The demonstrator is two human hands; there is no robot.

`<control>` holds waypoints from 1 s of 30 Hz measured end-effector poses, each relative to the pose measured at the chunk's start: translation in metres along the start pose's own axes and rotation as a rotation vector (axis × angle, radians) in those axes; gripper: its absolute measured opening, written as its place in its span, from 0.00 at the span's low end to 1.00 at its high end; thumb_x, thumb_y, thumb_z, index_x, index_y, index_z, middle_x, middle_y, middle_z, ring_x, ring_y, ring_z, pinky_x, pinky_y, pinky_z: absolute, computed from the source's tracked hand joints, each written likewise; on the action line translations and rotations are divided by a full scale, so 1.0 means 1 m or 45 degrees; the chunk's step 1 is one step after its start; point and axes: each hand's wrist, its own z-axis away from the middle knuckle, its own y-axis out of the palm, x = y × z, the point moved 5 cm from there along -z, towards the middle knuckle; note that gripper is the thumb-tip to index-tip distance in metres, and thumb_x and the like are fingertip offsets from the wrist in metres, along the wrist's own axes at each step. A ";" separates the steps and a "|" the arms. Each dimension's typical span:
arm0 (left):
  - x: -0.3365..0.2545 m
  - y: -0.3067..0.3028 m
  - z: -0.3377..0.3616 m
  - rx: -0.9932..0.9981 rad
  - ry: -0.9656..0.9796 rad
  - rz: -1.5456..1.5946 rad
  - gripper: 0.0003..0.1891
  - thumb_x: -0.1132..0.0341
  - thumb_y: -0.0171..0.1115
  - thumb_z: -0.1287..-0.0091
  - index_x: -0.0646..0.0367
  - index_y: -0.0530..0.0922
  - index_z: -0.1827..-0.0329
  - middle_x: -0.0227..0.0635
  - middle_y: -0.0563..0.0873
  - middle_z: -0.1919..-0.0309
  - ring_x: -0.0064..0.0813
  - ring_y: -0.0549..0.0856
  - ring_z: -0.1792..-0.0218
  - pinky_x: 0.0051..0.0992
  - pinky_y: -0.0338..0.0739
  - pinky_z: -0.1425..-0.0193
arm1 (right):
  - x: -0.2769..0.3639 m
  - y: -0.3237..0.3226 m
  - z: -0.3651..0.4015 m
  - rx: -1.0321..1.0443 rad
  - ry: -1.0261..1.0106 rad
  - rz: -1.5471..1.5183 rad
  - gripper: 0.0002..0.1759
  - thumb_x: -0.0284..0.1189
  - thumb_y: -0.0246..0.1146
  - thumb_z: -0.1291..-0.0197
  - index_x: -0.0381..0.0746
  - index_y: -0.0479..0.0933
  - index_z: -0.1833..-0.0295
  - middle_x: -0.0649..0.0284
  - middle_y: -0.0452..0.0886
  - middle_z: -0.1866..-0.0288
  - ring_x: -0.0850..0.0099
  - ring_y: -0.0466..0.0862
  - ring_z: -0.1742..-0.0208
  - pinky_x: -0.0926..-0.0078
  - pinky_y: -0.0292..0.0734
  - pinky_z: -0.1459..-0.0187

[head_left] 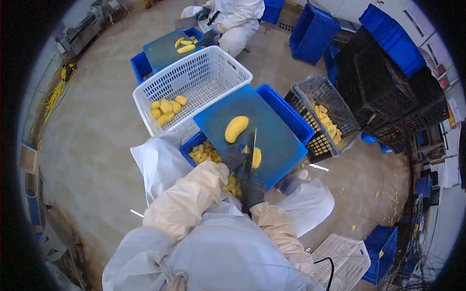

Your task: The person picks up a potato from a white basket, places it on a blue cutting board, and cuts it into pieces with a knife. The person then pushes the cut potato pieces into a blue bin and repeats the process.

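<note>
My right hand [253, 189], in a dark grey glove, is closed round a knife [252, 151]. The blade stands nearly edge-on over the blue cutting board [279, 131], against a cut piece of peeled mango [257, 158]. Just left of the blade, my gloved left hand [234, 159] is closed on mango flesh, mostly hidden by the fingers. A whole peeled mango [236, 129] lies on the board beyond both hands. Below the board's near edge, diced mango [204, 153] fills part of a blue bin [187, 148].
Peeled mangoes [165, 107] sit in a white basket [221, 92] ahead. A lined black crate [324, 116] with yellow trimmings stands right. Across from me, a co-worker [238, 22] sits at another board [165, 51]. Stacked black crates [383, 82] rise far right.
</note>
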 end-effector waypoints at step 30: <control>-0.025 0.001 0.067 -0.199 0.772 -0.450 0.24 0.62 0.61 0.52 0.55 0.75 0.50 0.39 0.76 0.46 0.44 0.73 0.46 0.47 0.65 0.42 | -0.022 -0.106 -0.085 0.154 -1.104 1.116 0.11 0.40 0.58 0.46 0.45 0.76 0.72 0.61 0.79 0.80 0.62 0.81 0.78 0.61 0.72 0.76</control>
